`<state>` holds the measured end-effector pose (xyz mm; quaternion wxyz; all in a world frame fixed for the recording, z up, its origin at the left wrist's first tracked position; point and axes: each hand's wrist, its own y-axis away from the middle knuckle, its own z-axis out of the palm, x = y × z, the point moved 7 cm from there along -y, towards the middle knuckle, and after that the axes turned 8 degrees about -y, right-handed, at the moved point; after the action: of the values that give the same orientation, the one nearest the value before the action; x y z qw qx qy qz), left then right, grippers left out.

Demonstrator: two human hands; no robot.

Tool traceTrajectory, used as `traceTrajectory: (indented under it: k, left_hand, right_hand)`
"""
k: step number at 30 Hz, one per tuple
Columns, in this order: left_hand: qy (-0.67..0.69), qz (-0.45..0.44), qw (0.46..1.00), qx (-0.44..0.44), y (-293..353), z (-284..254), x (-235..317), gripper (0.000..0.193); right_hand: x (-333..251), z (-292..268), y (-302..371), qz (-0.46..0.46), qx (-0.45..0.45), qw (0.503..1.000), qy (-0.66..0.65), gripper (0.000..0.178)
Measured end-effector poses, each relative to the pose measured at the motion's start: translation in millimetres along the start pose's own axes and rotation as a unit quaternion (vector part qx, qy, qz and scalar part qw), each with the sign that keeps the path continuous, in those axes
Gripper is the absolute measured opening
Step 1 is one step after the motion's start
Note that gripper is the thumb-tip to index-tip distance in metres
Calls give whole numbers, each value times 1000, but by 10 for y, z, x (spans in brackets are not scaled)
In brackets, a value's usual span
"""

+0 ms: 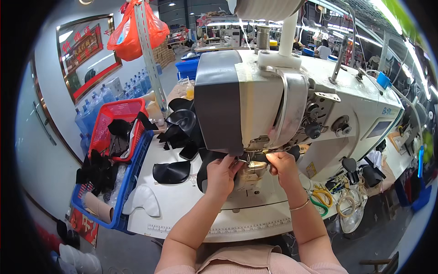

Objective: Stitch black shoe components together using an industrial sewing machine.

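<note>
Beneath the sewing machine (219, 105), a black workpiece (261, 157) is pinched between the closed fingertips of the right hand (283, 169); whether anything is gripped by the curled left hand (221, 173) cannot be told. The white table (182, 201) is strewn with black panels (171, 173) and flanked by a blue crate (135, 176). Water bottles (106, 94) are lined up along the wall.
</note>
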<state>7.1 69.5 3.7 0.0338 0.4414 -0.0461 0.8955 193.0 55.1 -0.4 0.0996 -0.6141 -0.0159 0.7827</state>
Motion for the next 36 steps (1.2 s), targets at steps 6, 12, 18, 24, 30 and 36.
traceTrajectory:
  k: [6, 12, 18, 24, 30, 36]
  left_hand:
    - [15, -2, 1000, 14, -25, 41, -60, 15]
    - [151, -34, 987, 31, -31, 85, -276, 17]
    - [303, -55, 943, 124, -167, 101, -298, 19]
    - [225, 104, 968, -35, -946, 495, 799, 17]
    - [122, 158, 954, -222, -1597, 1193, 1797, 14]
    - [3, 48, 998, -49, -2480, -835, 1423, 28]
  right_hand:
    - [-8, -63, -27, -3, -7, 1000, -22, 20]
    - [-79, -212, 46, -24, 15, 999, -35, 27]
    - [112, -600, 289, -8, 38, 990, -133, 20]
    - [801, -1245, 1121, 92, 48, 964, 246, 15]
    - [712, -1281, 1427, -120, -114, 865, 473, 14]
    - [537, -96, 1502, -175, -52, 859, 478, 9]
